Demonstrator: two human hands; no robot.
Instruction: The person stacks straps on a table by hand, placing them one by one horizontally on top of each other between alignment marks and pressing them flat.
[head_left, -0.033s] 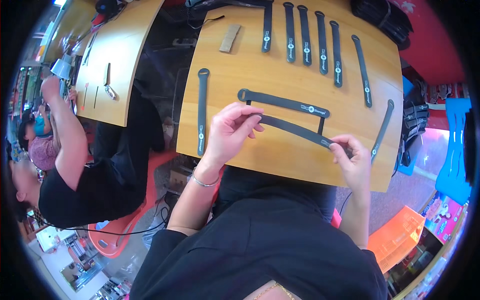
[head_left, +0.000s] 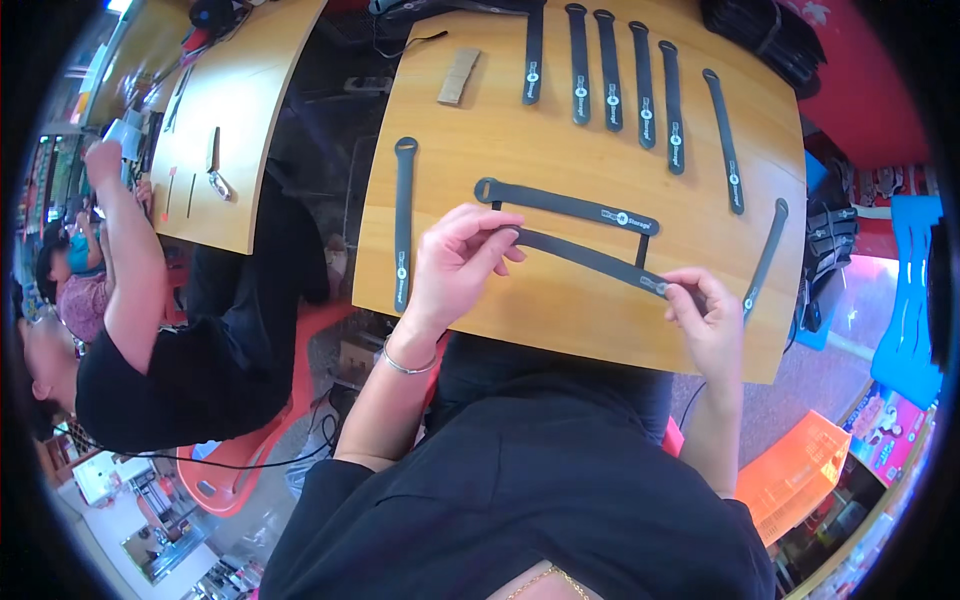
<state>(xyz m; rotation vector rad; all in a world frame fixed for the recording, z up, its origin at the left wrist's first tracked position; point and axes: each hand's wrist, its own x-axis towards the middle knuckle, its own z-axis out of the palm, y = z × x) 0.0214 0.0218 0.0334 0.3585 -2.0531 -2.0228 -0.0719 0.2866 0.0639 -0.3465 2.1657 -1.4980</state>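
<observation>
Change since the earlier frame: none to speak of; both hands and the strap lie as they did.

Item: dark strap (head_left: 585, 256), long and flat, stretched slantwise across the near middle of the wooden worktop (head_left: 480, 140). Left hand (head_left: 455, 265) pinches its left end between thumb and fingertips; right hand (head_left: 705, 310) pinches the right end, by the small pale label. Both grips are closed on the strap.

Handling note: the strap probably lies best if kept taut and flat between the two pinches, untwisted, and lowered evenly so it does not drag the strap with a loop end (head_left: 565, 205) just beyond it, which a short crosspiece appears to join near the right.

Surface: pale wood, rounded corners. Row of like straps (head_left: 610, 70) along the far edge; one strap (head_left: 403, 225) lies lengthwise at the left, another curves at the right edge (head_left: 765, 255); a small tan block (head_left: 458, 76) at far left.

Room: second worktop (head_left: 215, 110) further left, where another person in black (head_left: 150, 360) sits on a red chair with an arm raised. Orange crate (head_left: 790, 475) on the floor, near right.
</observation>
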